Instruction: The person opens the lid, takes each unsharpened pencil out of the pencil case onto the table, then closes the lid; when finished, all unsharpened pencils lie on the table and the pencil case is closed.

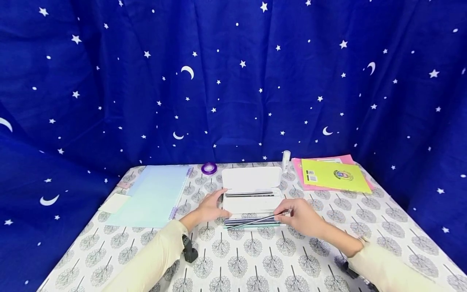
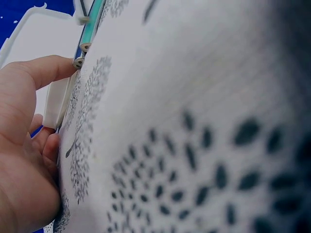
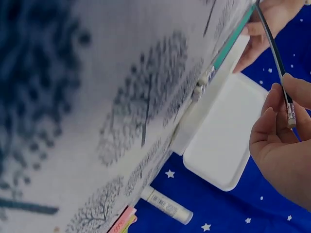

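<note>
Tree-print tablecloth (image 1: 255, 259), right hand (image 1: 304, 219) pinching slim pencil (image 1: 255, 221), left hand (image 1: 209, 209) spread against white plastic case (image 1: 251, 178).

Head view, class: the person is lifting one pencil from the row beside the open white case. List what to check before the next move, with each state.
1. Right hand pinches the dark pencil with the eraser end: ok.
2. White plastic pencil case lies open: ok.
3. Left hand steadies the case's left edge: ok.
4. Room in the case tray beside the pencils already inside: ok.
5. Loose row of pencils on the patterned tablecloth stays put: cannot tell.
</note>
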The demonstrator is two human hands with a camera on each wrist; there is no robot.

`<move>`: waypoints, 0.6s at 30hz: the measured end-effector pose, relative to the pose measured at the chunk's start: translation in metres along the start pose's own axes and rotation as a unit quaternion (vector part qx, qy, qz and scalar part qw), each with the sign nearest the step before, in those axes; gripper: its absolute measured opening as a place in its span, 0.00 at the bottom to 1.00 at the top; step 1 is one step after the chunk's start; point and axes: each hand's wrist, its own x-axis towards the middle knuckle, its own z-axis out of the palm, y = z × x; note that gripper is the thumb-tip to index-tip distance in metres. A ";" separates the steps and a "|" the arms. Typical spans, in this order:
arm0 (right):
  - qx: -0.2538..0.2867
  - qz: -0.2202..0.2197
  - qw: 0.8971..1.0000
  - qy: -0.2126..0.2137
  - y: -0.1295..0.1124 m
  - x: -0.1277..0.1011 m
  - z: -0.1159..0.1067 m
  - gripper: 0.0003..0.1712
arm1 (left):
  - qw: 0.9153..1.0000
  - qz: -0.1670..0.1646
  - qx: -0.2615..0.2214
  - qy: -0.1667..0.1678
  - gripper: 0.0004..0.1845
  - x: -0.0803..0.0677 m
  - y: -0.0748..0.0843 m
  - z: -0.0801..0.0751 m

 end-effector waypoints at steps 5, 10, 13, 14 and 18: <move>-0.004 -0.002 1.000 -0.018 -0.001 -0.004 0.008 0.04 | 1.000 -0.002 0.002 0.000 0.54 0.000 -0.002 0.000; -0.027 0.020 0.998 -0.044 0.000 -0.008 0.011 0.06 | 1.000 -0.003 0.002 0.000 0.54 -0.001 -0.001 0.000; -0.026 0.026 0.998 -0.043 -0.001 -0.008 0.011 0.05 | 1.000 -0.003 0.000 0.001 0.54 0.000 0.000 0.000; -0.027 0.028 0.998 -0.042 -0.001 -0.008 0.011 0.05 | 1.000 -0.002 -0.001 0.001 0.54 0.000 0.001 0.000; -0.026 0.033 0.998 -0.042 -0.001 -0.007 0.013 0.06 | 1.000 -0.002 0.003 0.000 0.54 0.000 0.000 0.000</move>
